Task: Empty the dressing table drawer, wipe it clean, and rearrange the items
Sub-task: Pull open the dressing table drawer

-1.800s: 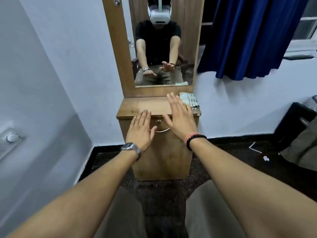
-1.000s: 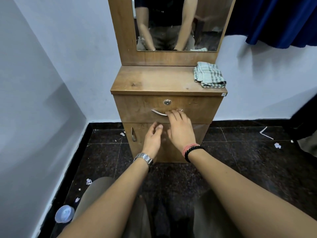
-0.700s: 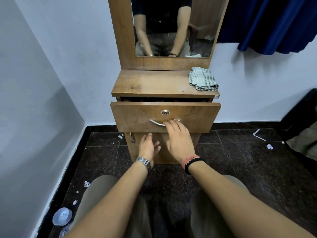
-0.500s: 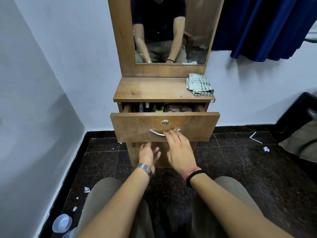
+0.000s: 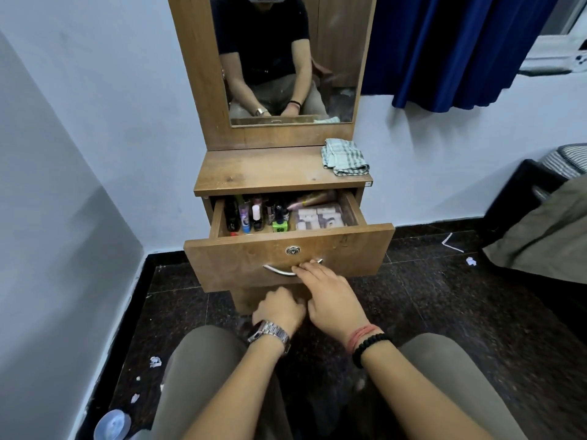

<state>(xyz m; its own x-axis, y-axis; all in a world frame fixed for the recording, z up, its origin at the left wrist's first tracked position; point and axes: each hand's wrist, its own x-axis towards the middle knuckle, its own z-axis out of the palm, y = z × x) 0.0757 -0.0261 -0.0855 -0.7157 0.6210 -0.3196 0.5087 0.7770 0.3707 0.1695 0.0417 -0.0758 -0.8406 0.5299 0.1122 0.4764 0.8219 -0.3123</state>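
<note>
My left hand (image 5: 279,308) below drawer (image 5: 287,258) front, fingers loosely curled, holding nothing. My right hand (image 5: 330,296) just right of it, fingertips hooked over drawer's metal handle (image 5: 281,270). Drawer pulled out under tabletop (image 5: 273,171): small bottles (image 5: 254,214) upright in drawer's left part, pale packets (image 5: 319,215) in its right part. Checked cloth (image 5: 344,157) folded above drawer, on tabletop's right back corner.

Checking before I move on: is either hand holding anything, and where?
The right hand holds the drawer handle, fingers curled over its right end. The left hand holds nothing.
</note>
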